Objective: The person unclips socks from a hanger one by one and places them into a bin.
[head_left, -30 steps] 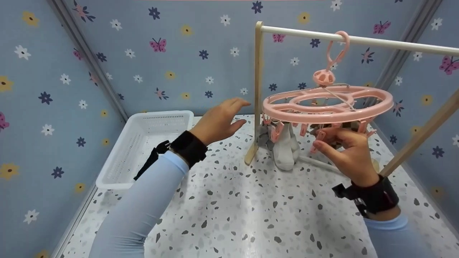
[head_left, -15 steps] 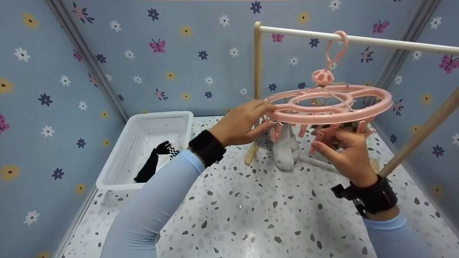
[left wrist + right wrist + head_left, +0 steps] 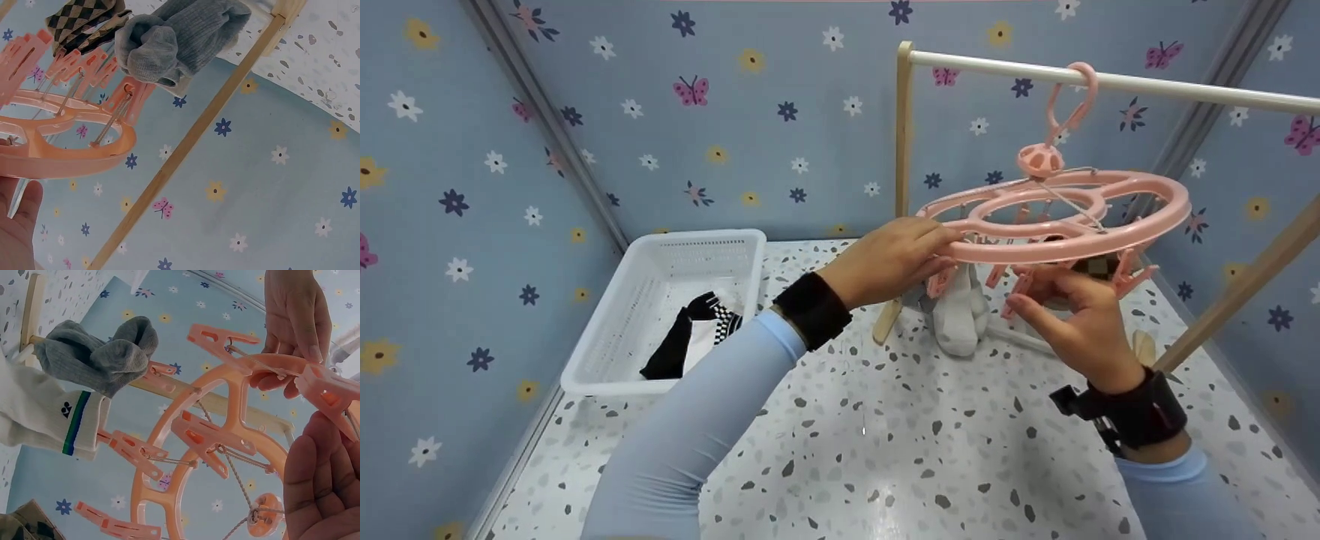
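Note:
A pink oval clip hanger hangs by its hook from a white rail. My left hand grips its near-left rim, fingers over the top and thumb below. Under the ring, my right hand pinches a pink clothes peg; the right wrist view shows that peg close up at the fingertips. Clipped to other pegs are a white sock with a green and blue band and a grey sock. A brown-and-black checked sock hangs farther along, partly hidden by my right hand in the head view.
The white rail rests on wooden posts. On the left stands a white plastic basket holding a black sock and others in white and black-and-white check. Flower-patterned walls enclose the speckled surface.
My left hand has moved right from the open space onto the hanger's rim and gripped it. The hanger has tilted slightly, right side up. My right hand stays at the same peg.

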Demonstrator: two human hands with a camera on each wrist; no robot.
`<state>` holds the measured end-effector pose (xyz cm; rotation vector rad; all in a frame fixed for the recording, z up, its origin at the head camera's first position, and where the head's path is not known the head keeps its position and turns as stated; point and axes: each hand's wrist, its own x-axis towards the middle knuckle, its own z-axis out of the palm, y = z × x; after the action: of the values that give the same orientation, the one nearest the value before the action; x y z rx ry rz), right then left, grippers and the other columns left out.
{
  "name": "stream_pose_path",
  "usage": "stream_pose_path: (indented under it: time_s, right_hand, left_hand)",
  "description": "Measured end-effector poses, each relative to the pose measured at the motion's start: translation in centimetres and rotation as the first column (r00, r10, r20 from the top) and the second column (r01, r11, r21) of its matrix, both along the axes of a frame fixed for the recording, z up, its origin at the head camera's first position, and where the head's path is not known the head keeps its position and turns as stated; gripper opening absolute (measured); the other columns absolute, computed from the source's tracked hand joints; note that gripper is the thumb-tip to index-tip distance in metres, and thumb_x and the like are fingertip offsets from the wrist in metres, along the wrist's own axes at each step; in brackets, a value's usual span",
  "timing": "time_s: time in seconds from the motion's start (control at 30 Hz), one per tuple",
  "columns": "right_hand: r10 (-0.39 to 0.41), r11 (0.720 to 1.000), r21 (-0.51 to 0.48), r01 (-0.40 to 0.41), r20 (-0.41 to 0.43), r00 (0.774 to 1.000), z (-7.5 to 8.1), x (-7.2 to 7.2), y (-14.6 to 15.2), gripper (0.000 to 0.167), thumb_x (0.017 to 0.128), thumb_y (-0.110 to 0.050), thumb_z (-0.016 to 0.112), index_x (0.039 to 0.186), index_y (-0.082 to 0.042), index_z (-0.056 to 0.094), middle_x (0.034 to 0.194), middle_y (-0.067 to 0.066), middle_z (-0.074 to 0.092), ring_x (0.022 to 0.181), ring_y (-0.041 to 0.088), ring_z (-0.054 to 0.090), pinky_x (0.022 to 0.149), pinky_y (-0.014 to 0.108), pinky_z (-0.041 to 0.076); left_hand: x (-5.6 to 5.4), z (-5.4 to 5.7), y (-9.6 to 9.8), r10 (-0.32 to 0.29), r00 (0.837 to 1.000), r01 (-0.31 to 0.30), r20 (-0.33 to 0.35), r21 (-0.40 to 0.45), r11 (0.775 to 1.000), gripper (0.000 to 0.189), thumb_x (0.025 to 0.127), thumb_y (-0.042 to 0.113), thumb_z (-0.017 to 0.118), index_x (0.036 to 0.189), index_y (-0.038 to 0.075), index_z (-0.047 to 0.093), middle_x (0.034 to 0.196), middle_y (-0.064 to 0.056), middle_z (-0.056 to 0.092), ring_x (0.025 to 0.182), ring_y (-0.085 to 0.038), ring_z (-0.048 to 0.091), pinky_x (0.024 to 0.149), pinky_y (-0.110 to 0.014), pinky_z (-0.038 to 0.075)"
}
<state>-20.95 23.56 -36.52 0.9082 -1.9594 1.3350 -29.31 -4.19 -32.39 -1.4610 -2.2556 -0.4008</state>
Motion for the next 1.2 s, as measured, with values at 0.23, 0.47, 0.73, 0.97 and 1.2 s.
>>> stream_pose_path:
  time_s: [0.23,0.47,0.73,0.97,1.2]
  right_hand:
    - [-0.162,0.986,0.026,0.167,-0.124,0.979,0.3,0.1,-0.3,0.026,0.1,-0.019,0.081,0.103,0.006,0.078,0.08,0.001,0.075,0.079,-0.01,0.067,0.076,0.008,0.053]
    - [-0.398,0.917,-0.108,0.383,-0.255,0.881,1.2,1.2,-0.9,0.065,0.101,-0.056,0.073,0.096,0.009,0.08,0.076,0.023,0.075,0.082,-0.015,0.062,0.082,0.006,0.049]
    - [-0.49,0.872,-0.238,0.428,-0.421,0.763,3.4,2.7,-3.2,0.031,0.096,-0.02,0.074,0.09,0.01,0.078,0.079,0.028,0.072,0.072,0.043,0.061,0.094,0.012,0.049]
    - [-0.384,0.908,-0.064,0.413,-0.519,0.763,4.7,2.5,-4.0,0.025,0.098,-0.014,0.071,0.095,0.009,0.079,0.091,0.027,0.075,0.083,0.046,0.066,0.097,0.027,0.054]
    - [-0.343,0.781,0.307,0.543,-0.516,0.785,5.4,1.9,-3.7,0.022,0.103,-0.013,0.065,0.098,0.005,0.078,0.094,0.022,0.078,0.084,0.044,0.071,0.079,0.057,0.056]
  left_hand:
    - [0.6,0.6,0.5,0.023,1.0,-0.024,-0.016,-0.06,0.998,0.029,0.117,0.029,0.05,0.127,0.006,0.063,0.116,-0.011,0.07,0.112,-0.029,0.067,0.106,-0.043,0.053]
    - [1.3,1.0,1.1,-0.039,0.999,0.039,-0.018,-0.052,0.998,0.029,0.118,0.029,0.047,0.117,0.003,0.06,0.101,-0.011,0.063,0.09,-0.026,0.058,0.09,-0.039,0.052]
    - [1.7,0.9,1.7,-0.044,0.998,0.042,-0.051,-0.037,0.998,0.028,0.118,0.029,0.048,0.118,0.004,0.062,0.105,-0.01,0.066,0.096,-0.027,0.06,0.098,-0.042,0.05]
    - [2.5,0.6,2.7,-0.033,0.997,0.032,-0.075,-0.013,0.999,0.03,0.117,0.037,0.05,0.115,0.01,0.065,0.1,-0.003,0.066,0.097,-0.022,0.061,0.102,-0.042,0.046]
    - [3.3,0.3,3.5,-0.031,0.998,0.034,-0.063,0.043,0.999,0.031,0.115,0.038,0.056,0.119,0.01,0.069,0.106,-0.002,0.072,0.096,-0.019,0.066,0.101,-0.043,0.047]
